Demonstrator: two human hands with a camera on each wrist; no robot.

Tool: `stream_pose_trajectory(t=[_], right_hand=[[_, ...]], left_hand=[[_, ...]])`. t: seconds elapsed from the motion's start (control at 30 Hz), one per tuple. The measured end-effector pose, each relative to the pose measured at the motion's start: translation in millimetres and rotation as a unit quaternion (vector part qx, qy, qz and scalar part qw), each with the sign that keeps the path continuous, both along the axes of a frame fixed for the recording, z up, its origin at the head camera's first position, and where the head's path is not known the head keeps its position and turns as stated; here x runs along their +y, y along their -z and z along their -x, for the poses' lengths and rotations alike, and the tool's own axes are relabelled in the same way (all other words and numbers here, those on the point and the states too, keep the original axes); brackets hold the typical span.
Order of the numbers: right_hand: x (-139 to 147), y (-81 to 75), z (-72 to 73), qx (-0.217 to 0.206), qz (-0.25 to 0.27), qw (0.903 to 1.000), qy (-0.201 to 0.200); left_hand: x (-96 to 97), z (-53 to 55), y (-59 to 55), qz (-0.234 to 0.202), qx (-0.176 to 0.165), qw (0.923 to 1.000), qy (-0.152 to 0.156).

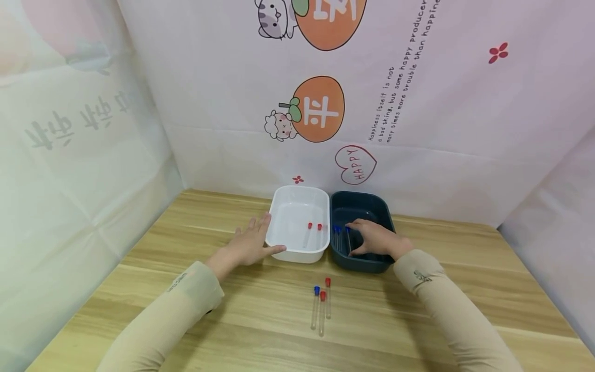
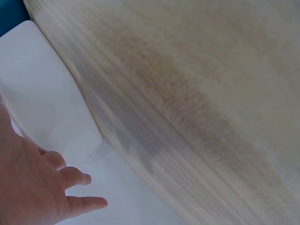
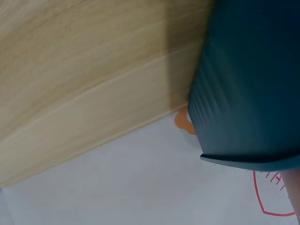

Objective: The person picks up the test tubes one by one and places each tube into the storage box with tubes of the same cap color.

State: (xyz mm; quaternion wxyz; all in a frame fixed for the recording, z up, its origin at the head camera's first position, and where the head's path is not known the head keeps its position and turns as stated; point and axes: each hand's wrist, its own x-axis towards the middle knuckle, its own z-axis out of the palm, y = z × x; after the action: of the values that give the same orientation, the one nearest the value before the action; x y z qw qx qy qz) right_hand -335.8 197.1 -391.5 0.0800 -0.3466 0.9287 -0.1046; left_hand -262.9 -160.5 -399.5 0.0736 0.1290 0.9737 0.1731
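Settling the rightmost blue-capped tube [image 1: 349, 244] among its neighbours looks like the step in hand. It lies inside the dark bin [image 1: 362, 265], just to the right of two blue-capped tubes [image 1: 337, 239]. Your right grip [image 1: 377, 239] arches over it in a fairly narrow span, fingertips near the capped end and thumb toward the lower end; whether it pinches the tube or merely straddles it cannot be told, as the right wrist view is mostly filled by the bin's wall. Let the tube rest fully on the base before you part your fingers, keep it in line with the other two, and lift straight up so your knuckles clear the rim and you don't roll its neighbours.

Your left grip [image 1: 248, 244] is wide, fingers spread and holding nothing, at the left side of the white bin [image 1: 297, 257], where two red-capped tubes [image 1: 318, 238] lie. Keep that hand light there; a push could nudge one bin into the other.

On the surface [image 1: 251, 320] in front, a blue-capped tube [image 1: 315, 312] lies close beside a red pair [image 1: 322, 318], so take any of these by its capped end, where there is most to hold.
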Motion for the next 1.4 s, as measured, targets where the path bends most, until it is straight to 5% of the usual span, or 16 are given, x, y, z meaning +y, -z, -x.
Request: stream_pose_trajectory(t=[0.77, 1.4], right_hand=[[-2, 14.6, 16.1, -0.024, 0.018, 0.9993, 0.023], [-10, 13.1, 15.1, -0.047, -0.015, 0.9986, 0.021]], left_hand=[[1.9, 1.3, 3.5, 0.003, -0.002, 1.0, -0.005], [1.7, 2.1, 3.2, 0.0, 0.002, 1.0, -0.005]])
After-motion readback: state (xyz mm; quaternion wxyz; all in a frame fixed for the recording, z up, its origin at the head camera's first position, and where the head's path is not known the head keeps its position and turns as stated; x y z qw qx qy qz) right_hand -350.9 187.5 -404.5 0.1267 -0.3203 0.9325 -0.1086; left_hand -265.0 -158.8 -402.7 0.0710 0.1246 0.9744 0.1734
